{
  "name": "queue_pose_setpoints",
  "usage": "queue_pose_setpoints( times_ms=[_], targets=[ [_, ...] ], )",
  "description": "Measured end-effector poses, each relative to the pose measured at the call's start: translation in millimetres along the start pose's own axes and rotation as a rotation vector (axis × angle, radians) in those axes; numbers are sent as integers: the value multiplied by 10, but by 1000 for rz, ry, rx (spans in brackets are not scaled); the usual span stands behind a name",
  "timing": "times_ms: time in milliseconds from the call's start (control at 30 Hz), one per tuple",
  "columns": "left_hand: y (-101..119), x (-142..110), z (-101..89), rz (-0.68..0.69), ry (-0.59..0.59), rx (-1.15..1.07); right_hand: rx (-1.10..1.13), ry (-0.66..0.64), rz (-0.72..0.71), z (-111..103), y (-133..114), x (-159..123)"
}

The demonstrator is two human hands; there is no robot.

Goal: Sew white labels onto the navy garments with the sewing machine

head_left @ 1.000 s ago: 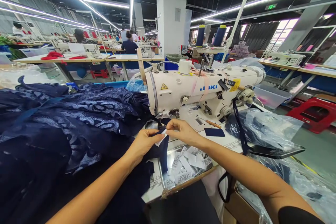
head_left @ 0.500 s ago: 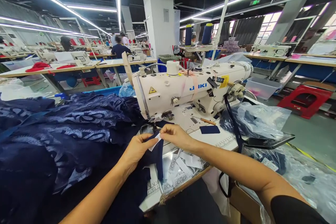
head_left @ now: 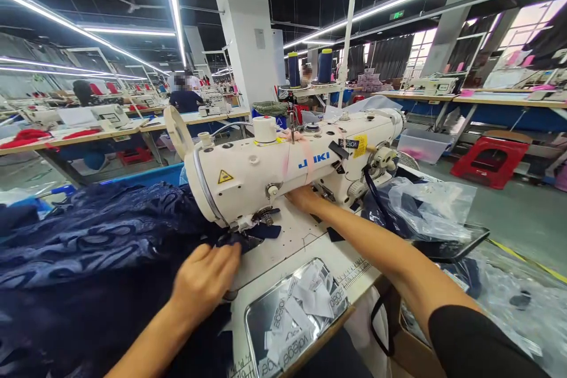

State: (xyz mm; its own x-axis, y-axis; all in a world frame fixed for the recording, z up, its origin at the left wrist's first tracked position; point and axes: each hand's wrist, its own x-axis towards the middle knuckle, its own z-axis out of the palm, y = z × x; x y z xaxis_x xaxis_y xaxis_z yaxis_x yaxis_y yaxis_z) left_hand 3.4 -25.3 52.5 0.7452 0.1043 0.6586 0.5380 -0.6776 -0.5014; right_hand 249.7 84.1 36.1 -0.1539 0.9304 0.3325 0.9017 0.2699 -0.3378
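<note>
My left hand [head_left: 204, 277] is closed on the edge of the navy fabric [head_left: 110, 295], just in front of the sewing machine's needle area. The patterned navy garment spreads to the left of it. A small navy flap [head_left: 264, 231] lies on the machine bed beside the presser foot. My right hand [head_left: 303, 198] reaches under the arm of the white sewing machine [head_left: 248, 171]; its fingers are hidden behind the arm. Near me, a metal tray [head_left: 248, 322] holds several white printed labels [head_left: 314, 298].
Clear plastic bags [head_left: 432, 204] and a dark tray [head_left: 481, 242] sit at the right of the machine. A red stool [head_left: 489, 159] stands on the floor beyond. Two navy thread cones [head_left: 325, 68] rise behind. A person [head_left: 185, 99] sits at another table.
My left hand has moved left and down to the fabric by the needle. My right hand went from the white label to under the machine arm. The view has shifted right and closer.
</note>
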Motion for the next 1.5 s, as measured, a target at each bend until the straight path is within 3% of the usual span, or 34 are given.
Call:
queue_pose_setpoints(
  times_ms=[33, 133, 267, 433, 500, 567, 633, 700, 733, 867, 1100, 1233, 1400, 1500],
  targets=[
    [45, 26, 128, 84, -50, 16, -11, -1, -3, 48, -19, 82],
    [173, -2, 412, 125, -247, 10, -16, -15, -5, 183, -49, 232],
    [249, -160, 419, 128, -371, 12, 6, -37, 10, 248, 88, 199],
    [269, -245, 330, 132, -396, 36, 49, 83, 80, 77, 213, -211],
    [278, -246, 344, 127, -402, 41, 172, 108, -9, 2, 140, -431],
    [287, -241, 361, 126, -406, 41, 349, -24, -186, -20, 1, -607],
    [297, -240, 360, 122, -416, 42, 446, -242, -352, 16, -165, -697],
    [306, -250, 336, 112, -430, 45, 357, -372, -450, 83, -323, -703],
    [310, -259, 319, 104, -435, 47, 258, -376, -471, 116, -393, -689],
    [313, -310, 258, 64, -424, 50, -118, -177, -447, 201, -633, -673],
    [307, -342, 267, 30, -385, 45, -192, -125, -272, 382, -979, -767],
    [306, -363, 258, 15, -393, 24, -238, -121, -308, 450, -968, -738],
    [306, -380, 267, -2, -403, -31, -181, -189, -567, 323, -754, -812],
    [307, -371, 282, 5, -399, -25, -134, -226, -626, 257, -675, -846]
  ],
)
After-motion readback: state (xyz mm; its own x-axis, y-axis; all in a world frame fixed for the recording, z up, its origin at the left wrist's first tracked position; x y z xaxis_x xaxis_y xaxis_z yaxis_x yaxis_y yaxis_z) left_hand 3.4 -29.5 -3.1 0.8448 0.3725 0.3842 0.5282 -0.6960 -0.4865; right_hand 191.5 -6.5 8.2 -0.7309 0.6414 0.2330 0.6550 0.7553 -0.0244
